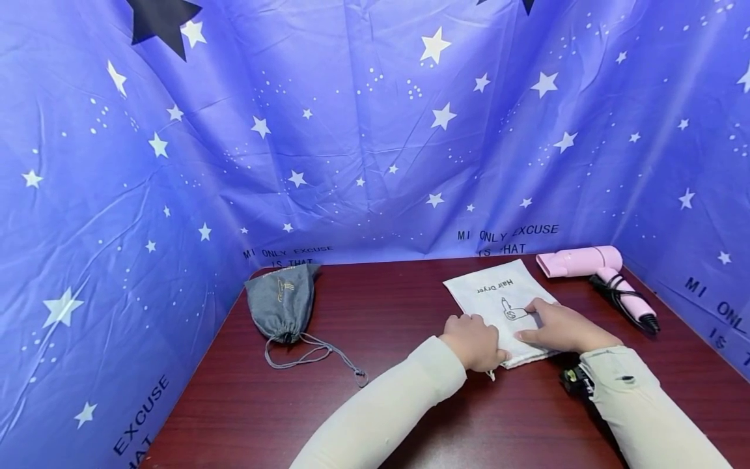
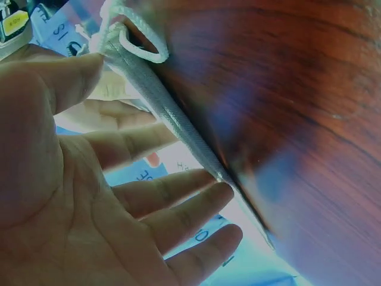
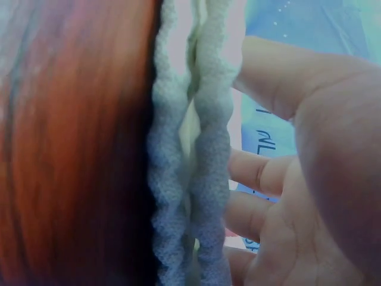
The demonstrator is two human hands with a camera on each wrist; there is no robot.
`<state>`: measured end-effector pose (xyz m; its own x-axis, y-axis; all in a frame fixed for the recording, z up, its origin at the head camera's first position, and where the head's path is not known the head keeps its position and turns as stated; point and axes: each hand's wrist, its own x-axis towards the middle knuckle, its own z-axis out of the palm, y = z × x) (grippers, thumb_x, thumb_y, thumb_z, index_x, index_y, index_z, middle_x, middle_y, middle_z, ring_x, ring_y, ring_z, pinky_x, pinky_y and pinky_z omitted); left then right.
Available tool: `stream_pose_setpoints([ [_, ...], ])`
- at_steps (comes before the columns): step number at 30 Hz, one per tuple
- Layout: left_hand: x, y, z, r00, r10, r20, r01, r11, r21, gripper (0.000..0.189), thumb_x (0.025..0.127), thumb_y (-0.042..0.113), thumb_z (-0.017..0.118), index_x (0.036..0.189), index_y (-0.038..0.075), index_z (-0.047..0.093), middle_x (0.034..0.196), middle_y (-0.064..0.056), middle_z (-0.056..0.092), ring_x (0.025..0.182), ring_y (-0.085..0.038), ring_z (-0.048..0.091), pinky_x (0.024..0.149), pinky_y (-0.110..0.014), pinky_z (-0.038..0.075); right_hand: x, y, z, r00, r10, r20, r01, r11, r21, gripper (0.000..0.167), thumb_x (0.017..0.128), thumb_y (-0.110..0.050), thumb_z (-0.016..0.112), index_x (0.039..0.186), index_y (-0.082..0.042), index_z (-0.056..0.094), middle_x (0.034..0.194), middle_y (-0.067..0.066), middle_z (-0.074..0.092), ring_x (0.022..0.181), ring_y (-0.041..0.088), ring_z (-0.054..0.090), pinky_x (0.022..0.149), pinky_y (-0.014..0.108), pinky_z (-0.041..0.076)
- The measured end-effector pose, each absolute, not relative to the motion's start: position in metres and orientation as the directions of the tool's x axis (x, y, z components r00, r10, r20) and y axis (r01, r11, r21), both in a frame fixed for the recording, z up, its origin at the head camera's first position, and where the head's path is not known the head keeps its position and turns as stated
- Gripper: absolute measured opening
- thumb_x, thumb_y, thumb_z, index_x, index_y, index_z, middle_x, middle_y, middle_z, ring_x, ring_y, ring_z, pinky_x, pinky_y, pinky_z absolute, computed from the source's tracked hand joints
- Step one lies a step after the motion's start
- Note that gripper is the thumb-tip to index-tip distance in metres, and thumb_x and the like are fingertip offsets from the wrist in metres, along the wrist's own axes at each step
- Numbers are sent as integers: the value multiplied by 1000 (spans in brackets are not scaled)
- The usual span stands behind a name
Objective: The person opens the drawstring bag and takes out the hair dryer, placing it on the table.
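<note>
A white drawstring pouch (image 1: 491, 290) printed "Hair Dryer" lies flat on the table, its gathered hem towards the person. Along its near left edge is my left hand (image 1: 473, 342); the left wrist view shows that hand's fingers (image 2: 178, 190) spread and nearly straight beside the pouch. A white cord (image 2: 143, 39) loops from the pouch's corner there. My right hand (image 1: 562, 327) rests on the pouch's right side, thumb and fingers apart over the printed drawing. In the right wrist view the ruffled hem (image 3: 211, 149) shows two layers with a narrow gap.
A pink hair dryer (image 1: 583, 262) with its black cord wrapped round the handle lies at the back right. A grey drawstring pouch (image 1: 281, 303), cinched, is at the back left, its cord trailing on the dark red table (image 1: 375, 312). Starry blue cloth (image 1: 351, 130) encloses the table.
</note>
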<state>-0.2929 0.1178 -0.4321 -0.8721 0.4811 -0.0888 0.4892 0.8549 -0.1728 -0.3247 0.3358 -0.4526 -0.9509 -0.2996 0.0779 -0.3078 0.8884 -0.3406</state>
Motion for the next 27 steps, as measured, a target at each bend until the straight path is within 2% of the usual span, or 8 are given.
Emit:
stream_pose_setpoints([
  [9, -288, 115, -431, -839, 539, -80, 544, 822, -169, 51, 93, 76, 52, 118, 36, 71, 119, 11, 66, 111, -11, 63, 88, -37, 51, -328, 344, -457, -949, -297, 106, -315, 880, -357, 65, 83, -43, 84, 117, 7, 61, 103, 19, 69, 94, 31, 64, 84, 51, 51],
  [18, -282, 113, -432, -835, 541, -102, 551, 818, -165, 55, 92, 79, 49, 125, 38, 66, 123, 13, 63, 110, -12, 62, 89, -37, 51, -331, 352, -464, -948, -295, 117, -317, 868, -382, 66, 85, -42, 82, 123, 8, 60, 114, 27, 67, 108, 42, 64, 91, 57, 50],
  [27, -274, 113, -430, -810, 576, -109, 586, 788, -190, 55, 91, 80, 48, 123, 39, 65, 124, 16, 62, 111, -10, 62, 90, -33, 49, -333, 359, -463, -951, -293, 102, -309, 867, -391, 69, 88, -46, 78, 127, 8, 57, 123, 30, 63, 115, 46, 59, 93, 59, 48],
])
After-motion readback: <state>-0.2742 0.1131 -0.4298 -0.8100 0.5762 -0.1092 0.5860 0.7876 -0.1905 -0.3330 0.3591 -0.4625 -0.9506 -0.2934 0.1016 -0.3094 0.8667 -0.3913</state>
